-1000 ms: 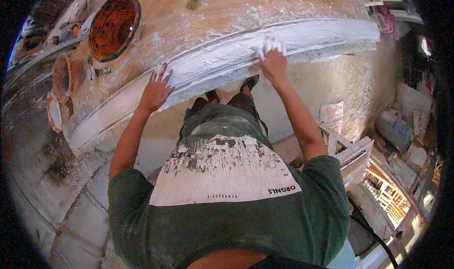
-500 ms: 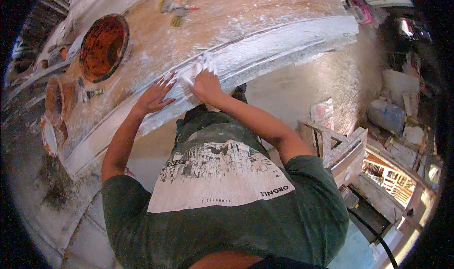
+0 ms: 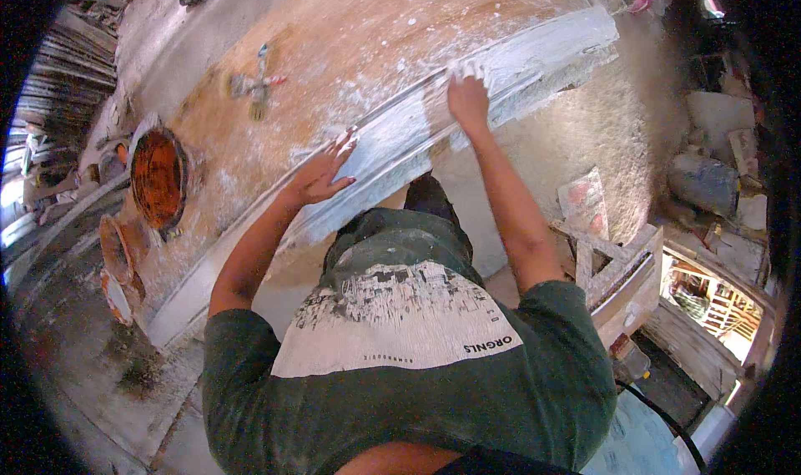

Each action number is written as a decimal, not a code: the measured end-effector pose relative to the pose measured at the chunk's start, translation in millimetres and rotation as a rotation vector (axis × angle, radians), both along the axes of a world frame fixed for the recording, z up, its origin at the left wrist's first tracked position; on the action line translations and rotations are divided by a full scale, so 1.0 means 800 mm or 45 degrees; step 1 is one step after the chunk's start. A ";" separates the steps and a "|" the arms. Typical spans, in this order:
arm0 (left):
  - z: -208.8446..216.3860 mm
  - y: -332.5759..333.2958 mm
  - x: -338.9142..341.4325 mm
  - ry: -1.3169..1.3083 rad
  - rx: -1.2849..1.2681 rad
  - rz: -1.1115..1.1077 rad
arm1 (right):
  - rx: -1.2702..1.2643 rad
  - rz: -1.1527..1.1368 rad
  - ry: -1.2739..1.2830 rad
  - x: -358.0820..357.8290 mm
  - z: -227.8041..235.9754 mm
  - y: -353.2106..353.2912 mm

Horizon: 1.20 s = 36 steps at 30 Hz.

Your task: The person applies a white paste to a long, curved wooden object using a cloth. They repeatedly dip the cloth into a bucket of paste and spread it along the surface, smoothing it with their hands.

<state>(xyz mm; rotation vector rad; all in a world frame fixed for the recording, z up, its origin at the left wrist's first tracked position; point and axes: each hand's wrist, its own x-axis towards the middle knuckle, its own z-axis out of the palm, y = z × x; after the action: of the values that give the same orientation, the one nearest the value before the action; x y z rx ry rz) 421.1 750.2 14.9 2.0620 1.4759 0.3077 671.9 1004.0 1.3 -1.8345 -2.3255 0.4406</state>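
Observation:
A long board with white-coated mouldings point(image 3: 380, 162) runs slantwise along the near edge of a brown, white-spattered worktable point(image 3: 359, 49). My left hand point(image 3: 315, 177) lies on the board with its fingers stretched out and whitened at the tips; it holds nothing. Farther right, my right hand point(image 3: 469, 103) presses its fingers down on the mouldings. Something white and crumpled-looking surrounds those fingers, and I cannot make out whether it is a cloth or a thick coating. Just left of that hand, a brownish band crosses the white surface.
Paintbrushes point(image 3: 257, 95) lie together on the worktable. Toward its left end stands a round vessel with a reddish-brown inside point(image 3: 158, 179), near another brown container point(image 3: 119, 250). A wooden frame point(image 3: 622, 279) stands at my right, and a blue-grey container point(image 3: 703, 183) lies beyond it.
My right hand has slid right and away from me along the mouldings. The left hand has also shifted rightward on the board, and the view has turned a little.

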 end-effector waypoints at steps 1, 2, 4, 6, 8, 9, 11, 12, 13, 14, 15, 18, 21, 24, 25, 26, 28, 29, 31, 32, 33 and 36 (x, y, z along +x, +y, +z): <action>-0.002 0.017 0.013 -0.026 -0.039 0.045 | -0.019 -0.037 0.020 -0.014 0.039 -0.028; -0.001 0.043 0.029 -0.039 -0.030 0.039 | -0.120 0.082 0.027 -0.010 0.029 -0.039; -0.001 0.092 0.057 -0.059 -0.021 0.036 | -0.249 0.359 0.068 -0.016 0.016 -0.065; -0.013 0.139 0.089 0.013 -0.036 0.040 | -0.319 0.301 0.022 -0.016 0.040 -0.059; -0.015 0.193 0.125 0.061 -0.073 0.044 | -0.307 0.191 0.021 0.001 0.042 -0.028; -0.015 0.225 0.145 -0.010 0.020 0.045 | -0.284 0.102 -0.029 0.016 0.020 0.004; -0.021 0.283 0.184 -0.121 0.201 0.063 | -0.149 0.014 -0.078 0.057 0.010 0.069; -0.026 0.313 0.203 -0.160 0.297 0.067 | -0.064 0.028 -0.143 0.086 -0.018 0.115; -0.029 0.335 0.219 -0.136 0.274 0.069 | -0.095 -0.055 -0.139 0.105 -0.013 0.151; -0.028 0.353 0.236 -0.117 0.257 0.058 | 0.022 -0.092 -0.126 0.136 -0.034 0.189; -0.033 0.363 0.248 -0.100 0.288 0.014 | 0.081 -0.038 -0.199 0.158 -0.036 0.219; -0.040 0.359 0.250 -0.031 0.338 -0.135 | 0.222 -0.079 -0.062 0.182 -0.037 0.240; -0.040 0.309 0.224 0.001 0.382 -0.261 | 0.220 0.096 -0.233 0.162 -0.062 0.192; -0.025 0.215 0.164 0.027 0.263 -0.260 | 0.011 0.003 -0.183 0.098 -0.030 0.084; -0.018 0.180 0.145 0.053 0.220 -0.247 | 0.131 0.075 -0.235 0.085 -0.029 0.045; -0.013 0.142 0.125 0.078 0.173 -0.231 | 0.246 0.153 -0.290 0.074 -0.030 0.007; -0.004 0.065 0.083 0.180 -0.006 -0.206 | -0.300 0.384 -0.296 0.042 0.017 -0.051; -0.005 0.028 0.061 0.179 -0.015 -0.185 | -0.493 0.429 -0.301 0.026 0.035 -0.079; 0.003 -0.035 0.033 0.241 -0.108 -0.092 | -0.226 0.545 -0.160 0.011 0.012 -0.142; 0.008 -0.062 0.026 0.308 -0.196 -0.002 | -0.011 0.589 -0.024 0.008 0.000 -0.165; 0.010 -0.079 0.019 0.334 -0.167 -0.004 | 0.213 0.623 0.093 0.007 -0.011 -0.188; 0.008 -0.092 0.014 0.383 -0.061 -0.020 | 0.152 0.534 0.158 0.001 0.026 -0.204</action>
<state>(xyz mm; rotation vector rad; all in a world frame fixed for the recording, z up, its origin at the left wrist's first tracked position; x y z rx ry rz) 432.5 676.7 21.0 2.1500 1.6202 -0.0478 672.6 840.5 22.5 -1.2263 -2.5817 0.4373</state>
